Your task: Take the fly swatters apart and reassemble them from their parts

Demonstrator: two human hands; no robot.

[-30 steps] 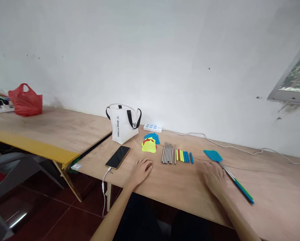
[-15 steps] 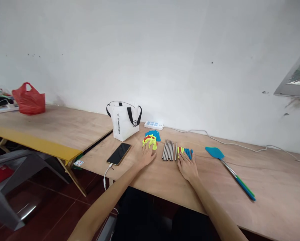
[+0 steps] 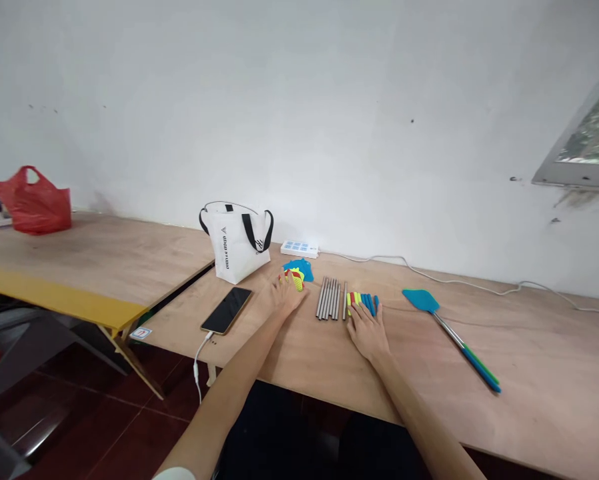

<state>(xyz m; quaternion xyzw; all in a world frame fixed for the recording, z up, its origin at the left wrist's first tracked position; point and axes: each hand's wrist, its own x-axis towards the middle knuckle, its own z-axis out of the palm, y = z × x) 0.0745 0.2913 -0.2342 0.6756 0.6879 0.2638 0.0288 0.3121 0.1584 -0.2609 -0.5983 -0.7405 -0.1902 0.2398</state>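
My left hand (image 3: 285, 298) rests with fingers apart at the near left edge of a small stack of swatter heads. A yellow perforated swatter head (image 3: 298, 283) lies there with red showing under it, and blue swatter heads (image 3: 302, 268) lie behind. My right hand (image 3: 368, 333) lies flat, fingers outstretched over the near ends of a row of coloured handle grips (image 3: 363, 299) in yellow, red and blue. Between my hands lies a row of several grey metal tubes (image 3: 329, 299), with one tube (image 3: 345, 301) set apart beside the grips.
On the right lies a blue fly swatter (image 3: 420, 299) with a metal shaft and blue and green handles. A phone (image 3: 227, 311) on a white cable, a white tote bag (image 3: 239, 247) and a power strip (image 3: 299, 249) are to the left. A red plastic bag (image 3: 35, 203) sits on the other table.
The view has turned slightly right, so everything sits further left. My left fingers have shifted off the middle of the yellow swatter head to its left edge. My right hand stays on the grips.
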